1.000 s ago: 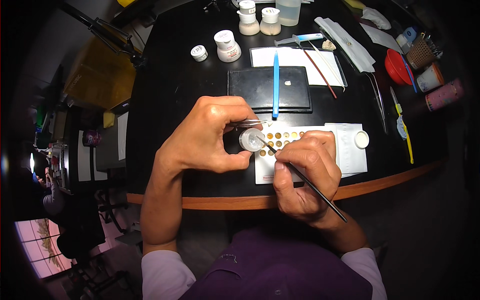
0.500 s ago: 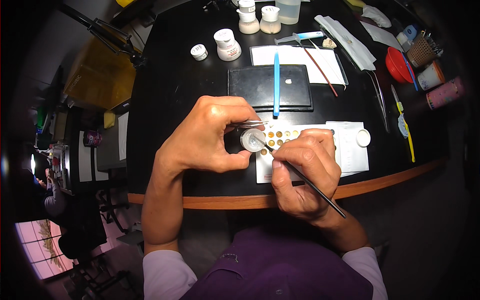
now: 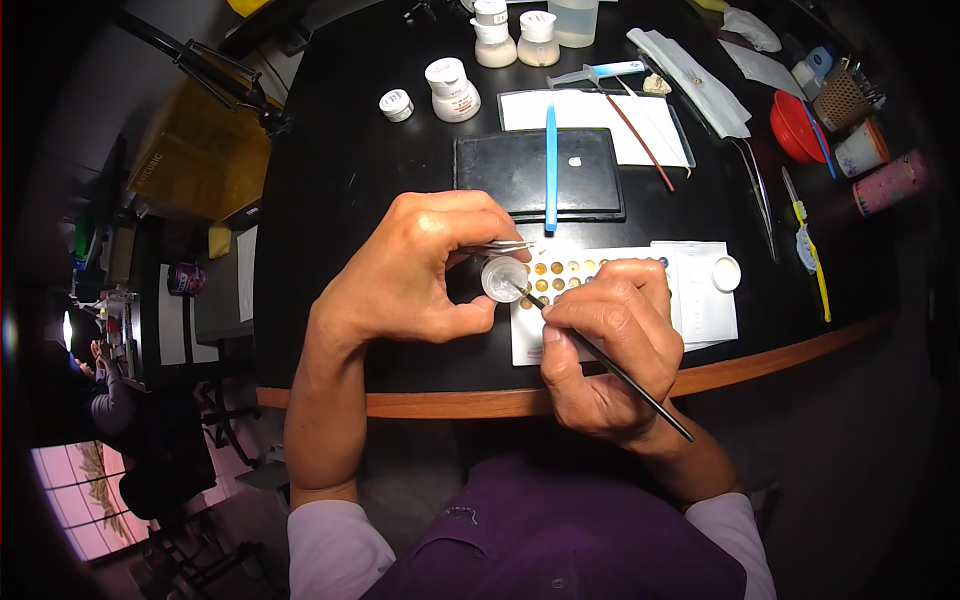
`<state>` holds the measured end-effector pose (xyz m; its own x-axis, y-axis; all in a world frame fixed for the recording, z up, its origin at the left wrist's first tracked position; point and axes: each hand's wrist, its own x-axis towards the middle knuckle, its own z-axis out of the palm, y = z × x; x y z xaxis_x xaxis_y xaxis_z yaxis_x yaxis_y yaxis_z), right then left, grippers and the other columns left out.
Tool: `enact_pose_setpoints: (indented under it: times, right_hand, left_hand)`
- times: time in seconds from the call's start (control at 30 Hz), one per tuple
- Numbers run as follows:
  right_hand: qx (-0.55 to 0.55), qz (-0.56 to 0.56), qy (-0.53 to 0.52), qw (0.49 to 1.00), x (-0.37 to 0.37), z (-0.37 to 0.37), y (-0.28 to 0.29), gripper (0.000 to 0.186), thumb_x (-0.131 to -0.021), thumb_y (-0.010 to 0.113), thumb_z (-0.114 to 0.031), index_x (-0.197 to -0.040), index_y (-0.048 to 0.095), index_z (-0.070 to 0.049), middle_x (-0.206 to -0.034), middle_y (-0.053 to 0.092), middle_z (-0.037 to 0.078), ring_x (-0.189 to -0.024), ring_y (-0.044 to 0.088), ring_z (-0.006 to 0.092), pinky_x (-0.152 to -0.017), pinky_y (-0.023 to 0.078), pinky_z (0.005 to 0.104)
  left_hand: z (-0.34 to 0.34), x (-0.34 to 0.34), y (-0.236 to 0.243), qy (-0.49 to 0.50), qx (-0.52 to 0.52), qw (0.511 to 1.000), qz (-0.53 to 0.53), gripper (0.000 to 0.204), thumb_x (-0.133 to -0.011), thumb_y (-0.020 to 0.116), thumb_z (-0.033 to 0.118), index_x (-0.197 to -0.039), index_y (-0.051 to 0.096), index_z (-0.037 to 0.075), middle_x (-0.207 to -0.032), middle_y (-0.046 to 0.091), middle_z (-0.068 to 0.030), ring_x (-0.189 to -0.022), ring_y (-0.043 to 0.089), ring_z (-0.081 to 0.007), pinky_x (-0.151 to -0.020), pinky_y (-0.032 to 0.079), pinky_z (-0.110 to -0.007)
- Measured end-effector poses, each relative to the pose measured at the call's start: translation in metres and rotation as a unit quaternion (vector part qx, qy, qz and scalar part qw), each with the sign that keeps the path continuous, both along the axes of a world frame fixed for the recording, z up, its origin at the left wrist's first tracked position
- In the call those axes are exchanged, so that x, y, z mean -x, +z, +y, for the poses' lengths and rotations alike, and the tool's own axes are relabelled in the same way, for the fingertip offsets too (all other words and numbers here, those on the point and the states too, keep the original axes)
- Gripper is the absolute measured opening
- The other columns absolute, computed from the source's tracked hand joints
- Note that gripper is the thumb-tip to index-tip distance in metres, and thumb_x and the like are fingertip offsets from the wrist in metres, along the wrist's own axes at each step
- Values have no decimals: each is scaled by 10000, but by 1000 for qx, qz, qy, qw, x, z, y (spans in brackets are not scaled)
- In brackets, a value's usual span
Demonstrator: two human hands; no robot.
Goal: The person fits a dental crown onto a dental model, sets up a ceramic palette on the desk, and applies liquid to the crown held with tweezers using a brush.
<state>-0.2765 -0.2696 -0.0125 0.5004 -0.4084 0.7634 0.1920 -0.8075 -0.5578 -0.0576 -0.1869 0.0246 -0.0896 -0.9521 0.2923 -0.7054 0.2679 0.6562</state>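
My left hand is closed around a small clear jar, tilted so that its round mouth faces me. Metal tweezers are pinched in the same hand, above the jar. Near their tips shows a tiny pale piece, too small to make out. Between the fingertips of my right hand is a thin black-handled brush, its tip inside the jar's mouth. Under both hands lies a white palette card with rows of coloured round spots, partly hidden by my right hand.
A black slab with a blue stick across it lies beyond my hands. White-labelled jars stand farther back. On the right are a white lid, large tweezers, a yellow toothbrush and a red bowl.
The brush tip has shifted slightly within the jar's mouth, and the jar has turned a little. My hands otherwise stay almost where they were.
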Motion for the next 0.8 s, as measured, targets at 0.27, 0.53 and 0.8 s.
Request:
enact_pose_setpoints:
  times: [0.27,0.53,0.8]
  right_hand:
    - [-8,5,2,1000,0,2,2,227,-693,748,45,-910,722,-12,-832,694,72,-791,592,279,-753,493,383]
    - [-4,9,6,1000,-2,0,-1,222,-727,725,45,-935,720,-31,-842,712,65,-777,566,240,-754,452,370]
    - [-7,11,-1,1000,-2,0,-1,211,-724,725,46,-921,721,-31,-832,706,59,-776,566,237,-748,444,365]
  left_hand:
    - [0,-1,1,2,-2,1000,-8,399,-614,820,131,-994,792,15,-955,736,-57,-604,569,-80,-510,413,-229]
    - [1,1,3,8,-18,1000,-10,395,-623,826,142,-1002,794,37,-977,754,-49,-606,560,-59,-512,407,-219]
    - [1,2,3,5,-14,1000,-2,392,-629,808,99,-1012,783,20,-957,747,-59,-615,582,-96,-514,436,-240]
